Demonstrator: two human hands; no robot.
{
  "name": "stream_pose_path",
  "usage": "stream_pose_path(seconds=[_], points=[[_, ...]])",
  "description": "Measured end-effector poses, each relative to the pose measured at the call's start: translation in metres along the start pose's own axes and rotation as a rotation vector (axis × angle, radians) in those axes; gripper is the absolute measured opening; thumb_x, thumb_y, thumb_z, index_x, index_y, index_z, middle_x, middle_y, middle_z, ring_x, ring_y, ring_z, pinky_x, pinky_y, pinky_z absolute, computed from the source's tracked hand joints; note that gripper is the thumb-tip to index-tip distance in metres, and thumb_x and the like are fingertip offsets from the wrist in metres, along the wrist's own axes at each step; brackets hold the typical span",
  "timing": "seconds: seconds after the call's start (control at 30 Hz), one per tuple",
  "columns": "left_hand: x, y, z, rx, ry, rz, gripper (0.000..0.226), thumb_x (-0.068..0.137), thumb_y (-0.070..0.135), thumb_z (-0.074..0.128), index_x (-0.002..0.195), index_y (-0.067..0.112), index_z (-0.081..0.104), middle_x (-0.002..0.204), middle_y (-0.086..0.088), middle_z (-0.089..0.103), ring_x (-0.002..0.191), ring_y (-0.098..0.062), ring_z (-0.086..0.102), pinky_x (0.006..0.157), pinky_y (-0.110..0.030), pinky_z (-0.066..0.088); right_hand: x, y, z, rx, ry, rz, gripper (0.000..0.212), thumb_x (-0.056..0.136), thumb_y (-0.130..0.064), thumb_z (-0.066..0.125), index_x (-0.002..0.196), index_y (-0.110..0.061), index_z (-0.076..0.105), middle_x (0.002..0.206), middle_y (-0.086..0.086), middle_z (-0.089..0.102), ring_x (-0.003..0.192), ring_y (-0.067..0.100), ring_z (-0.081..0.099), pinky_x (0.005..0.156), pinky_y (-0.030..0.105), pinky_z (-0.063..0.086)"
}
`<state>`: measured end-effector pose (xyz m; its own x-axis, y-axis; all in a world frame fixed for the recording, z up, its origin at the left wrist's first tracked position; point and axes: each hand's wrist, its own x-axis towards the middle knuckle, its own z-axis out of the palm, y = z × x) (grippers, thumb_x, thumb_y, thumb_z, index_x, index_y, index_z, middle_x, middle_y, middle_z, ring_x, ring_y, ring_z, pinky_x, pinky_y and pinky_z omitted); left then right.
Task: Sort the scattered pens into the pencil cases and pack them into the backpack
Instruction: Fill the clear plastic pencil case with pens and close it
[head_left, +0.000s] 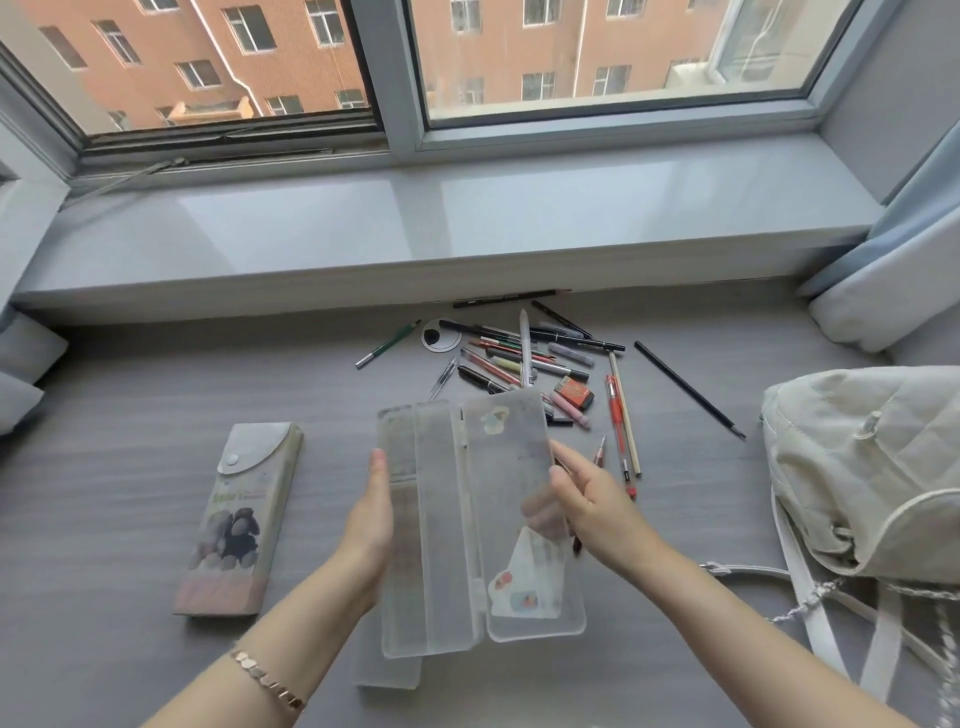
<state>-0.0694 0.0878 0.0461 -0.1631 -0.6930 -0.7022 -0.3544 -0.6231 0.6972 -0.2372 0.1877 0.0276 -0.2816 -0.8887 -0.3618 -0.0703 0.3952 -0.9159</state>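
Observation:
A translucent plastic pencil case (447, 525) is spread open in the air above the grey table, hinge down the middle. My left hand (371, 525) grips its left half from the outer edge. Its right lid, which carries stickers, is held by my right hand (592, 499); a dark pen seems to lie under those fingers. Beyond the case lies a heap of scattered pens (519, 353) with an orange eraser box (574, 391). A red pen (618, 431) and a black pencil (688, 389) lie to the right. A fabric pencil case (241, 519) with a snap flap lies at the left.
A cream quilted backpack (872, 467) sits at the right edge, its straps (810, 597) trailing toward me. Another clear case piece (387, 670) lies under the held one. A wide window sill (441, 234) runs behind the table, with curtains (893, 280) at the right.

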Motion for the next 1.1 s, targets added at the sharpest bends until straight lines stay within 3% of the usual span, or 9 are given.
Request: stream_pose_path(seconds=[0.1, 0.17, 0.23, 0.3, 0.47, 0.63, 0.83, 1.0, 1.1], points=[[0.01, -0.003, -0.003, 0.156, 0.147, 0.009, 0.076, 0.094, 0.057, 0.018, 0.137, -0.003, 0.038, 0.144, -0.017, 0.04, 0.133, -0.031, 0.036, 0.108, -0.037, 0.027, 0.007, 0.011, -0.009, -0.099, 0.137, 0.091, 0.028, 0.096, -0.022, 0.042, 0.093, -0.011, 0.067, 0.072, 0.0, 0.066, 0.057, 0.013, 0.065, 0.06, 0.031, 0.051], [0.016, 0.0, -0.004, 0.199, 0.213, 0.003, 0.077, 0.093, 0.058, 0.018, 0.136, -0.002, 0.04, 0.143, -0.017, 0.042, 0.13, -0.032, 0.039, 0.106, -0.037, 0.029, 0.02, 0.02, -0.027, -0.383, 0.38, 0.084, 0.023, 0.093, -0.019, 0.05, 0.093, -0.004, 0.068, 0.084, 0.009, 0.07, 0.074, 0.022, 0.065, 0.071, 0.031, 0.048], [0.022, 0.003, -0.005, 0.2, 0.234, -0.002, 0.077, 0.093, 0.059, 0.018, 0.135, -0.001, 0.042, 0.141, -0.016, 0.045, 0.127, -0.032, 0.042, 0.105, -0.037, 0.031, 0.035, 0.022, -0.044, -0.581, 0.503, 0.116, 0.022, 0.089, -0.01, 0.051, 0.106, -0.004, 0.064, 0.102, 0.015, 0.067, 0.093, 0.029, 0.061, 0.079, 0.032, 0.045], [0.024, 0.004, -0.005, 0.19, 0.238, 0.002, 0.076, 0.093, 0.058, 0.019, 0.134, -0.001, 0.043, 0.138, -0.016, 0.047, 0.124, -0.031, 0.045, 0.101, -0.036, 0.034, 0.051, 0.021, -0.053, -0.711, 0.467, 0.192, 0.026, 0.088, -0.007, 0.048, 0.111, -0.003, 0.059, 0.108, 0.018, 0.062, 0.099, 0.034, 0.058, 0.081, 0.036, 0.045], [0.025, 0.004, -0.003, 0.169, 0.227, 0.03, 0.075, 0.092, 0.06, 0.019, 0.132, 0.003, 0.048, 0.134, -0.015, 0.052, 0.122, -0.031, 0.048, 0.1, -0.036, 0.035, 0.073, 0.03, -0.046, -0.991, 0.357, 0.28, 0.015, 0.091, -0.004, 0.043, 0.101, -0.001, 0.053, 0.104, 0.02, 0.061, 0.094, 0.039, 0.06, 0.073, 0.037, 0.047], [0.023, 0.001, -0.008, 0.169, 0.25, 0.028, 0.075, 0.092, 0.06, 0.02, 0.13, 0.002, 0.049, 0.134, -0.014, 0.052, 0.123, -0.032, 0.047, 0.102, -0.038, 0.034, 0.078, 0.041, -0.048, -0.883, 0.42, 0.312, 0.023, 0.09, -0.005, 0.043, 0.111, 0.0, 0.051, 0.115, 0.022, 0.055, 0.103, 0.039, 0.055, 0.083, 0.04, 0.046], [0.019, -0.006, -0.013, 0.152, 0.24, 0.006, 0.074, 0.092, 0.06, 0.021, 0.131, 0.004, 0.049, 0.134, -0.015, 0.052, 0.124, -0.032, 0.047, 0.105, -0.039, 0.033, 0.06, 0.04, -0.039, -0.76, 0.36, 0.43, 0.046, 0.084, -0.029, 0.063, 0.115, -0.002, 0.042, 0.116, 0.02, 0.058, 0.109, 0.035, 0.056, 0.086, 0.037, 0.045], [0.017, -0.009, -0.015, 0.153, 0.234, -0.021, 0.075, 0.091, 0.062, 0.021, 0.129, 0.004, 0.051, 0.131, -0.014, 0.054, 0.121, -0.032, 0.048, 0.103, -0.039, 0.034, 0.047, 0.044, -0.034, -0.613, 0.362, 0.391, 0.028, 0.082, -0.018, 0.063, 0.105, -0.006, 0.054, 0.106, 0.014, 0.063, 0.103, 0.031, 0.057, 0.079, 0.03, 0.043], [0.017, -0.007, -0.014, 0.146, 0.231, -0.013, 0.078, 0.09, 0.064, 0.02, 0.131, 0.004, 0.049, 0.134, -0.015, 0.052, 0.123, -0.033, 0.047, 0.107, -0.041, 0.034, 0.05, 0.041, -0.041, -0.569, 0.416, 0.265, 0.021, 0.086, -0.018, 0.061, 0.102, -0.005, 0.06, 0.102, 0.014, 0.065, 0.1, 0.03, 0.058, 0.078, 0.031, 0.042]])
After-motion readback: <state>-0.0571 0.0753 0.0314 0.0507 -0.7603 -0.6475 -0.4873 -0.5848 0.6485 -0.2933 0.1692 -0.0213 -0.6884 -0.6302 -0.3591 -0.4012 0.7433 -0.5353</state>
